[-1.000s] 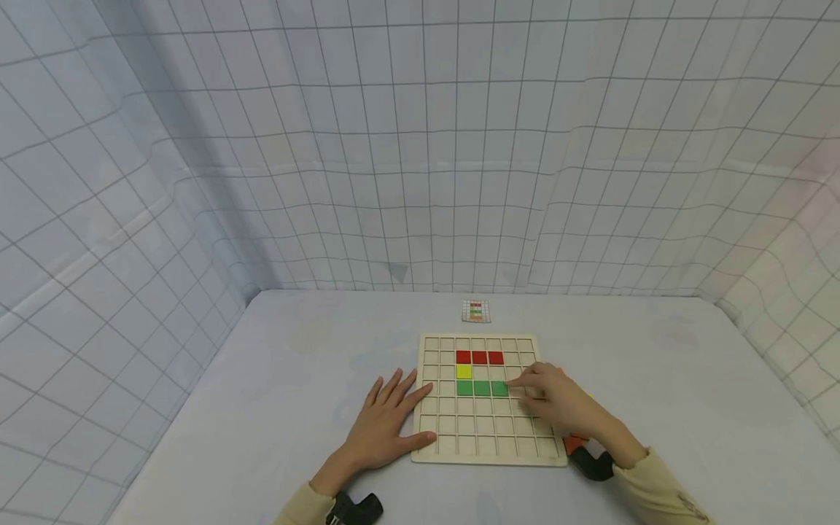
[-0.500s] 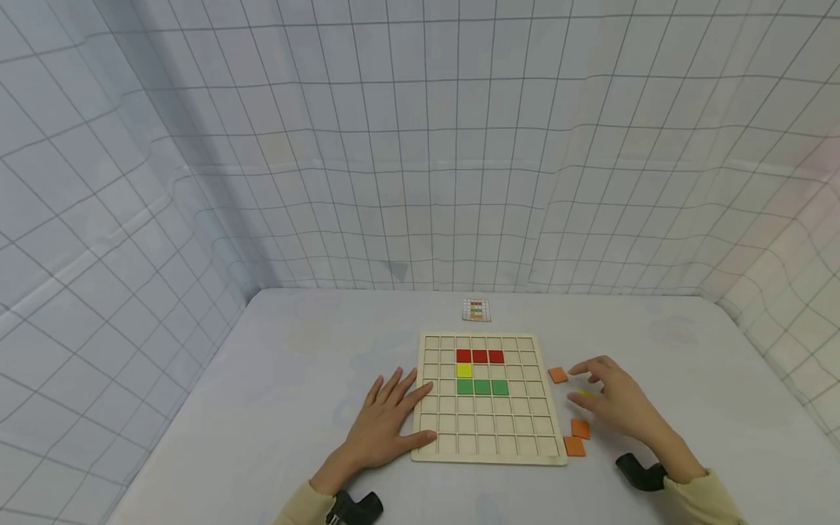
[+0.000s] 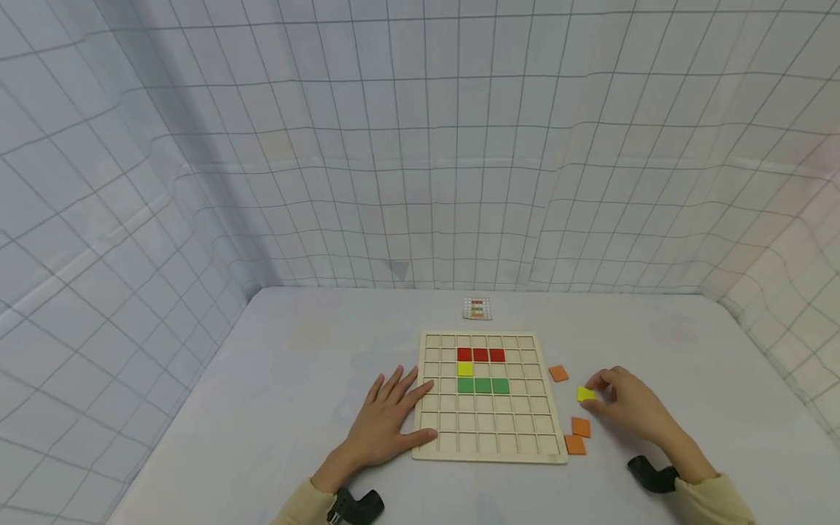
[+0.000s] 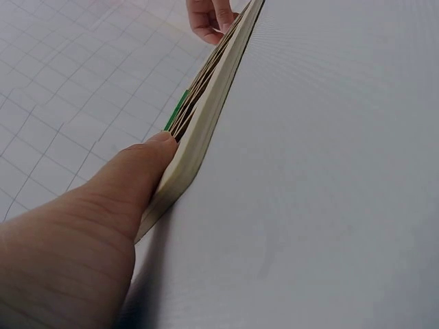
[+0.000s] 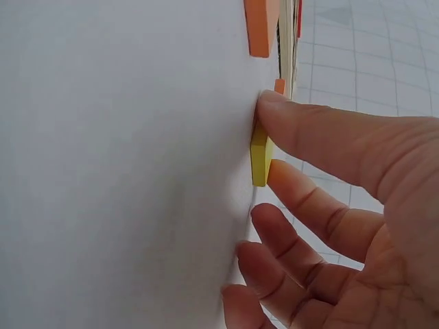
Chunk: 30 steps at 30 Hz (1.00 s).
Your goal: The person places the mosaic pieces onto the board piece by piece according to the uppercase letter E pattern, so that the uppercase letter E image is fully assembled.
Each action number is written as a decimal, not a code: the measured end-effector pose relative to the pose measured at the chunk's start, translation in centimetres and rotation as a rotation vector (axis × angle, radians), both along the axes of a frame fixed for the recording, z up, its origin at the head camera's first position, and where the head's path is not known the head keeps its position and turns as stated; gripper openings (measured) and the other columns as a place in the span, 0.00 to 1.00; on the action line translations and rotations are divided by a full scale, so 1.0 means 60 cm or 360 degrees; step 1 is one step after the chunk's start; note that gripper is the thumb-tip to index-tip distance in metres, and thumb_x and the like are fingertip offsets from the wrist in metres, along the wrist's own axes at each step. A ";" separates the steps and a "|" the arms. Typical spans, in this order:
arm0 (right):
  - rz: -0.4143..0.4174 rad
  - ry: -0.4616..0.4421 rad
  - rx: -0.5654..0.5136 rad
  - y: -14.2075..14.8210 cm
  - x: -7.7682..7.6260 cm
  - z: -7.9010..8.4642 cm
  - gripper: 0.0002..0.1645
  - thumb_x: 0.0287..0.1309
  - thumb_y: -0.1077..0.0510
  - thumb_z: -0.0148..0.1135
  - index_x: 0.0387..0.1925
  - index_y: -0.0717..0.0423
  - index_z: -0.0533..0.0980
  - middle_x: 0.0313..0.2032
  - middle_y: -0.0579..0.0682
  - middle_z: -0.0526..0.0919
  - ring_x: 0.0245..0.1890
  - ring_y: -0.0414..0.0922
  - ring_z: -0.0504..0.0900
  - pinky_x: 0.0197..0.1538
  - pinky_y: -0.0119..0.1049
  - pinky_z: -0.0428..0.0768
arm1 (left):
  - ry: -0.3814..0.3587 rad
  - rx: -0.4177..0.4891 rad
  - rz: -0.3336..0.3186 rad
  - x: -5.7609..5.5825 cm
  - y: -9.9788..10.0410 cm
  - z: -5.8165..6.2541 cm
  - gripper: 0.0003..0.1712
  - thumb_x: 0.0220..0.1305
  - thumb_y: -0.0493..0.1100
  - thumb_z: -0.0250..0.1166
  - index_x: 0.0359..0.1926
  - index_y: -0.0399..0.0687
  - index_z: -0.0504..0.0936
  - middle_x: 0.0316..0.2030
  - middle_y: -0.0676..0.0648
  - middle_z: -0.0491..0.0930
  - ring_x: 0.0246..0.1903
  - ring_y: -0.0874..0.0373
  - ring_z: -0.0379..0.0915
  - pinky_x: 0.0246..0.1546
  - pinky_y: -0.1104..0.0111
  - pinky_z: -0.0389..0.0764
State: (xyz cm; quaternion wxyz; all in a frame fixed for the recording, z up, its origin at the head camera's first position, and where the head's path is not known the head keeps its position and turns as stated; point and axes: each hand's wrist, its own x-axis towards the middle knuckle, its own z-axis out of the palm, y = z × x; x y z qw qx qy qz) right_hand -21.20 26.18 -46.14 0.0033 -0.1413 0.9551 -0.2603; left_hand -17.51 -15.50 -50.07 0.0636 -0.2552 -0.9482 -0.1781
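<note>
My left hand [image 3: 379, 436] rests with fingers spread on the left edge of a cream gridded board [image 3: 485, 424]; its thumb [image 4: 137, 161] lies over the rim. To the right of the board, my right hand [image 3: 626, 405] pinches a yellow square tile [image 3: 585, 394] between thumb and index finger, low over the table. In the right wrist view, this yellow tile [image 5: 260, 159] shows between the two fingertips, with the other fingers loosely curled below. Set in the board are three red tiles [image 3: 480, 355], one yellow tile [image 3: 464, 369] and three green tiles [image 3: 483, 386].
Loose orange tiles lie right of the board: one orange tile [image 3: 558, 373] near its upper part, another [image 3: 580, 427] and a third [image 3: 575, 445] by its lower corner. Behind the board is a small card [image 3: 477, 308] with a coloured grid pattern. White gridded curtains [image 3: 420, 146] enclose the table.
My right hand has left the green tile on the board, moved right, and now pinches the loose yellow tile. The left hand has stayed in place.
</note>
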 end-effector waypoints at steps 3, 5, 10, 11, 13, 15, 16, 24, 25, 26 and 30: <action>0.0006 0.0001 -0.0019 0.002 -0.004 -0.001 0.16 0.47 0.55 0.73 0.35 0.57 0.78 0.32 0.47 0.73 0.28 0.42 0.67 0.28 0.34 0.67 | 0.0005 0.0003 -0.0004 0.000 0.000 0.000 0.45 0.59 0.74 0.51 0.72 0.60 0.60 0.72 0.48 0.50 0.71 0.48 0.38 0.66 0.49 0.37; 0.0014 -0.0003 -0.0047 0.002 -0.004 -0.001 0.16 0.47 0.56 0.74 0.35 0.58 0.77 0.32 0.47 0.73 0.27 0.42 0.67 0.28 0.33 0.67 | 0.0017 0.0011 -0.0008 -0.001 0.001 -0.001 0.45 0.60 0.74 0.51 0.72 0.60 0.60 0.72 0.47 0.50 0.71 0.48 0.38 0.66 0.48 0.37; 0.0015 -0.0014 -0.0100 0.000 -0.003 -0.002 0.16 0.47 0.58 0.74 0.35 0.59 0.76 0.33 0.47 0.74 0.27 0.43 0.67 0.27 0.33 0.67 | 0.0030 0.0015 -0.0007 -0.002 0.001 -0.003 0.44 0.60 0.74 0.51 0.72 0.60 0.60 0.72 0.47 0.50 0.71 0.47 0.38 0.66 0.48 0.37; 0.0015 -0.0018 -0.0107 -0.001 -0.003 -0.002 0.16 0.47 0.58 0.74 0.36 0.59 0.75 0.33 0.48 0.74 0.27 0.43 0.67 0.27 0.33 0.67 | 0.0023 0.0011 -0.0004 -0.002 0.001 -0.003 0.45 0.60 0.74 0.51 0.72 0.60 0.60 0.72 0.47 0.50 0.71 0.47 0.38 0.66 0.48 0.37; 0.0009 -0.0034 -0.0125 -0.002 -0.003 -0.003 0.17 0.47 0.59 0.74 0.36 0.59 0.75 0.32 0.48 0.74 0.27 0.43 0.67 0.27 0.33 0.67 | 0.0008 0.0003 0.0002 -0.002 0.001 -0.003 0.45 0.59 0.74 0.51 0.72 0.60 0.59 0.72 0.48 0.50 0.71 0.48 0.38 0.66 0.49 0.37; 0.0007 -0.0051 -0.0142 -0.003 -0.003 -0.003 0.17 0.47 0.59 0.73 0.36 0.59 0.74 0.32 0.48 0.74 0.27 0.43 0.67 0.27 0.33 0.67 | -0.0003 0.0002 0.0003 -0.002 0.001 -0.001 0.45 0.59 0.74 0.51 0.72 0.60 0.59 0.72 0.48 0.49 0.71 0.48 0.37 0.66 0.49 0.36; 0.0007 -0.0058 -0.0150 -0.003 -0.002 -0.003 0.17 0.47 0.59 0.73 0.36 0.59 0.74 0.32 0.48 0.74 0.27 0.43 0.67 0.27 0.33 0.67 | -0.0003 0.0003 0.0003 -0.001 0.001 -0.001 0.45 0.59 0.74 0.51 0.72 0.60 0.60 0.72 0.48 0.50 0.71 0.48 0.37 0.66 0.49 0.36; 0.0036 -0.0025 -0.0151 -0.006 -0.003 -0.005 0.14 0.47 0.60 0.73 0.36 0.56 0.77 0.32 0.46 0.74 0.27 0.42 0.68 0.28 0.32 0.69 | -0.0002 -0.0004 0.0001 0.000 0.000 -0.001 0.45 0.60 0.74 0.50 0.72 0.59 0.60 0.72 0.48 0.50 0.71 0.48 0.37 0.66 0.48 0.37; 0.0047 -0.0015 -0.0151 -0.006 -0.002 -0.005 0.14 0.48 0.60 0.73 0.37 0.56 0.78 0.32 0.46 0.74 0.27 0.42 0.68 0.28 0.32 0.69 | -0.0001 -0.0006 0.0002 0.000 0.000 -0.001 0.45 0.60 0.74 0.50 0.72 0.60 0.60 0.72 0.48 0.50 0.71 0.48 0.38 0.66 0.48 0.38; 0.0057 -0.0009 -0.0155 -0.007 -0.002 -0.004 0.14 0.48 0.60 0.73 0.37 0.56 0.78 0.32 0.46 0.74 0.27 0.42 0.68 0.28 0.32 0.68 | -0.0003 -0.0007 0.0003 0.000 0.000 0.000 0.45 0.60 0.74 0.50 0.72 0.60 0.60 0.72 0.48 0.49 0.71 0.48 0.37 0.66 0.48 0.37; 0.0071 0.0011 -0.0156 -0.009 0.000 -0.003 0.13 0.47 0.61 0.73 0.37 0.55 0.79 0.31 0.46 0.73 0.26 0.41 0.67 0.27 0.32 0.67 | -0.0004 -0.0006 0.0001 0.000 0.001 0.000 0.45 0.60 0.74 0.50 0.72 0.60 0.59 0.72 0.48 0.49 0.71 0.48 0.37 0.66 0.48 0.37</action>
